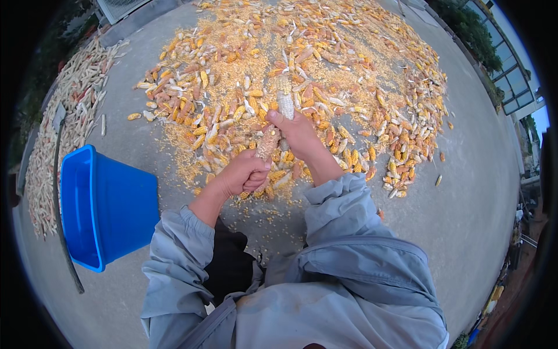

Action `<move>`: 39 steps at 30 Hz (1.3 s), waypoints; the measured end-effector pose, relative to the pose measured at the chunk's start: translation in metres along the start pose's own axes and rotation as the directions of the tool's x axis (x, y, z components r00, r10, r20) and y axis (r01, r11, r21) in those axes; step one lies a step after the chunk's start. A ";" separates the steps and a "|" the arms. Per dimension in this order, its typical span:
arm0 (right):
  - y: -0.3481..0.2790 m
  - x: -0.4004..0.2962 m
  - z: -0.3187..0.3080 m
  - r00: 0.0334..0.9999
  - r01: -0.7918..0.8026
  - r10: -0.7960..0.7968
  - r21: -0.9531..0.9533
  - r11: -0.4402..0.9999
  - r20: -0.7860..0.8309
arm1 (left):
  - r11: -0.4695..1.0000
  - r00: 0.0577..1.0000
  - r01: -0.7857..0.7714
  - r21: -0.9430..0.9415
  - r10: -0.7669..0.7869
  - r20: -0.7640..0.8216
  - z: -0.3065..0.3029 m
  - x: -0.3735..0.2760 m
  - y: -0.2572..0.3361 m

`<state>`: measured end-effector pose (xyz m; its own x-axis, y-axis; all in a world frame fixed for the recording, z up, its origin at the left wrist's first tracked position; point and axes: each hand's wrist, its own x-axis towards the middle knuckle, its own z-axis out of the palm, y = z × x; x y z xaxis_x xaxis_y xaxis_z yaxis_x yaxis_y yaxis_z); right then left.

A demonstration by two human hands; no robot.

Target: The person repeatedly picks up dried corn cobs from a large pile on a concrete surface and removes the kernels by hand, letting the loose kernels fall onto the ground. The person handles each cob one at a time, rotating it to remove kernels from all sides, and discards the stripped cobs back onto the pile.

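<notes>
My left hand [246, 173] is closed round the lower end of a reddish corn cob [268, 142] that looks mostly bare of kernels. In my right hand [296, 133] is a whitish corn cob [285, 102], with some pale yellow kernels at its far end. The two cobs cross or meet between my hands; whether they touch is hard to tell. Below and beyond them spreads a wide pile of corn ears [348, 159], partly shelled cobs and loose yellow kernels [248, 65] on the grey concrete ground [475, 174].
A blue plastic tub [126, 203] lies on its side at my left, with a long-handled tool [56, 183] beside it. Further left is a heap of pale bare cobs [72, 104]. A low concrete ledge [130, 22] borders the ground at the upper left.
</notes>
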<state>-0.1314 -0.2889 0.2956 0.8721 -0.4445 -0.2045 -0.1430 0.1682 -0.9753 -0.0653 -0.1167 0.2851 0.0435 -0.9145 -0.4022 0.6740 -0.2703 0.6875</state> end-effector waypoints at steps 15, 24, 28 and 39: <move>-0.007 -0.010 0.011 0.998 0.022 -0.028 -0.110 0.994 -0.052 | 0.953 0.960 -0.070 0.295 0.145 -0.240 0.006 0.008 -0.009; -0.005 -0.018 0.019 0.990 0.120 -0.135 0.229 0.966 0.051 | 0.966 0.951 -0.057 -0.252 0.129 0.282 -0.003 0.003 0.002; 0.005 -0.013 0.022 0.997 0.065 -0.074 0.325 0.943 0.014 | 0.976 0.977 -0.048 -0.213 0.090 0.193 0.000 0.002 0.001; 0.002 -0.017 0.027 0.989 0.060 -0.109 0.401 0.914 0.101 | 0.922 0.904 -0.034 -0.387 0.193 0.382 -0.007 0.001 -0.001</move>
<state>-0.1336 -0.2570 0.2997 0.9251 -0.3695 -0.0873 0.1097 0.4802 -0.8703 -0.0613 -0.1148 0.2800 -0.1119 -0.9937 0.0001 0.9048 -0.1019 0.4134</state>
